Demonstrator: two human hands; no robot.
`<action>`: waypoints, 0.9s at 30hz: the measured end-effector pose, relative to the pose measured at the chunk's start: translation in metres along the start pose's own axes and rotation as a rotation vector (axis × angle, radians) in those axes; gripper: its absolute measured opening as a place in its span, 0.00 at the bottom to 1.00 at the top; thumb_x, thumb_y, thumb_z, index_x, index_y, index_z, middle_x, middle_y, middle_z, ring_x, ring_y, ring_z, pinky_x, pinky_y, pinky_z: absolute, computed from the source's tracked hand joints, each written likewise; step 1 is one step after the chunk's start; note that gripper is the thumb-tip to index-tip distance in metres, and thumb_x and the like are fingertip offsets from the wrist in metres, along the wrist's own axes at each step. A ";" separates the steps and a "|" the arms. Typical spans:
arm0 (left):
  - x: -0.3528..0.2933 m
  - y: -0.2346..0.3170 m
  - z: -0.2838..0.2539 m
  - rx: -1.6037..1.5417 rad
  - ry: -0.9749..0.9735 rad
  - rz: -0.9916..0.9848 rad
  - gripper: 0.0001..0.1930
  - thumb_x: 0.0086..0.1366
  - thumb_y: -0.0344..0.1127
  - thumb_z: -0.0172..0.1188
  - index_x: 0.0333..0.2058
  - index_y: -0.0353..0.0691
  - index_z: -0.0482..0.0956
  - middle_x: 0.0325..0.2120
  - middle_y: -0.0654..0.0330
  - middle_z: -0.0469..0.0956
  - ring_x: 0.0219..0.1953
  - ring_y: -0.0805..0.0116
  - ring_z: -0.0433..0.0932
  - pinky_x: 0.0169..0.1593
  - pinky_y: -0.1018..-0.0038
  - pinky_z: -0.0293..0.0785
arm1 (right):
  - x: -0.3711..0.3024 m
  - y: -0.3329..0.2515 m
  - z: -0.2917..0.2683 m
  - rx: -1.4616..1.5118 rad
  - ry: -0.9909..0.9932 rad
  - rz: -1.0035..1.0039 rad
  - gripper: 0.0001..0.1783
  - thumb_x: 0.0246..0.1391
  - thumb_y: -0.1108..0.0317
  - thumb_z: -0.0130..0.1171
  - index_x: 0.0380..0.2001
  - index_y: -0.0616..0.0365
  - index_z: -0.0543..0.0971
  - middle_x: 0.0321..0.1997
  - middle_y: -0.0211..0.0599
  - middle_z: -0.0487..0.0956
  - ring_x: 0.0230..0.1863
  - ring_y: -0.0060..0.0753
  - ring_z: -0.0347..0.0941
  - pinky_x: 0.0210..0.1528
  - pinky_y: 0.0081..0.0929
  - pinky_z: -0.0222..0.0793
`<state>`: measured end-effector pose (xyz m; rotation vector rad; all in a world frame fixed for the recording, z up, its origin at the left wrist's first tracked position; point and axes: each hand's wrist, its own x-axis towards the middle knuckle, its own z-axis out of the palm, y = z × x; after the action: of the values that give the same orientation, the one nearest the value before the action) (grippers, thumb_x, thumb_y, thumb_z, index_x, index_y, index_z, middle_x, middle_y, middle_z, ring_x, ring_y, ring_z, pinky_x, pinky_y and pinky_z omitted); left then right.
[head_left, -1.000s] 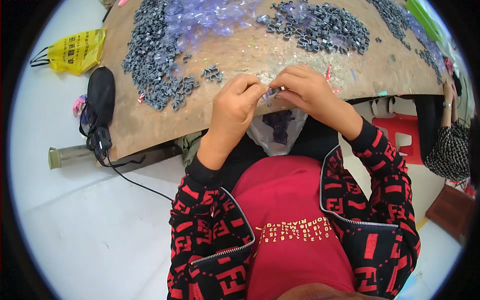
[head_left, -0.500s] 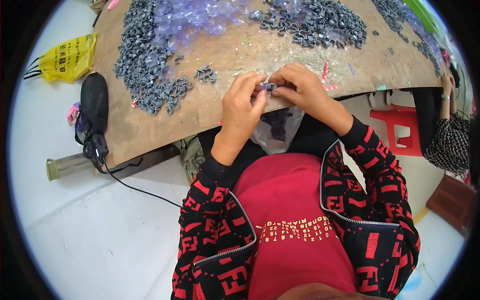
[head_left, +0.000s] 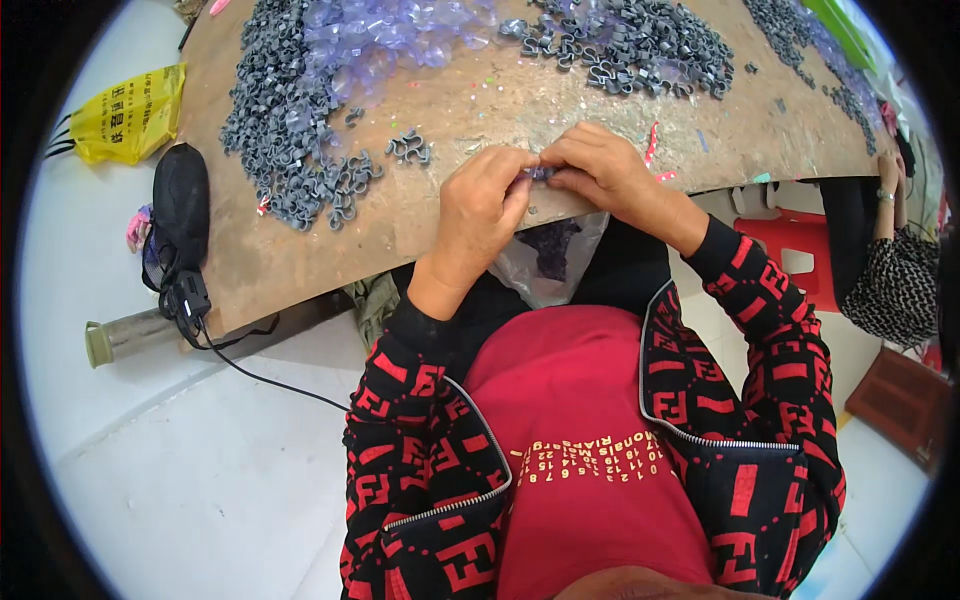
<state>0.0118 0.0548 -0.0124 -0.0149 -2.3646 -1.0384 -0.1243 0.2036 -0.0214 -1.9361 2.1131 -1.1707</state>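
Note:
Over the near edge of the wooden table [head_left: 340,260], my two hands meet fingertip to fingertip. My left hand [head_left: 487,200] pinches one side of a small purplish-grey plastic clip [head_left: 539,173]. The thumb and fingers of my right hand [head_left: 605,170] press on its other side. Most of the clip is hidden by fingers, so its exact shape is unclear. Beyond my left hand lies a small cluster of grey curved clips [head_left: 408,148]. Below my hands, a clear plastic bag [head_left: 520,265] with dark purple pieces hangs at the table edge.
Grey clips [head_left: 270,110] are heaped at left, another pile [head_left: 640,45] lies farther right, and clear purple pieces [head_left: 390,40] are between them. A yellow bag [head_left: 128,115] and black pouch [head_left: 182,205] flank the table's left side. A red stool [head_left: 790,250] and another person [head_left: 890,270] are at right.
My hands stay together at the table edge around the small clip, with only a slight shift of the fingers and left wrist. The view has shifted a little.

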 end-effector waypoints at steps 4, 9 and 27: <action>0.001 0.003 0.001 -0.046 0.014 -0.016 0.11 0.49 0.21 0.57 0.34 0.37 0.72 0.28 0.53 0.75 0.30 0.52 0.76 0.34 0.64 0.72 | 0.002 -0.010 -0.006 0.059 -0.016 0.100 0.10 0.44 0.71 0.63 0.33 0.58 0.77 0.30 0.37 0.74 0.35 0.40 0.70 0.39 0.30 0.66; 0.003 0.005 0.004 0.041 0.016 0.046 0.10 0.49 0.21 0.57 0.32 0.38 0.71 0.28 0.53 0.74 0.32 0.52 0.75 0.35 0.63 0.71 | 0.011 -0.014 -0.010 0.045 -0.051 0.151 0.08 0.45 0.71 0.61 0.31 0.58 0.77 0.28 0.38 0.73 0.33 0.42 0.70 0.36 0.33 0.66; 0.014 0.008 -0.006 0.088 -0.118 0.094 0.08 0.49 0.23 0.54 0.29 0.38 0.69 0.28 0.55 0.73 0.31 0.54 0.73 0.34 0.64 0.72 | 0.032 -0.023 -0.010 -0.072 -0.207 0.312 0.08 0.38 0.68 0.61 0.21 0.59 0.72 0.23 0.44 0.74 0.26 0.52 0.72 0.27 0.42 0.66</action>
<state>0.0047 0.0537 0.0029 -0.1569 -2.4877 -0.9114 -0.1165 0.1821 0.0123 -1.5921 2.2623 -0.8111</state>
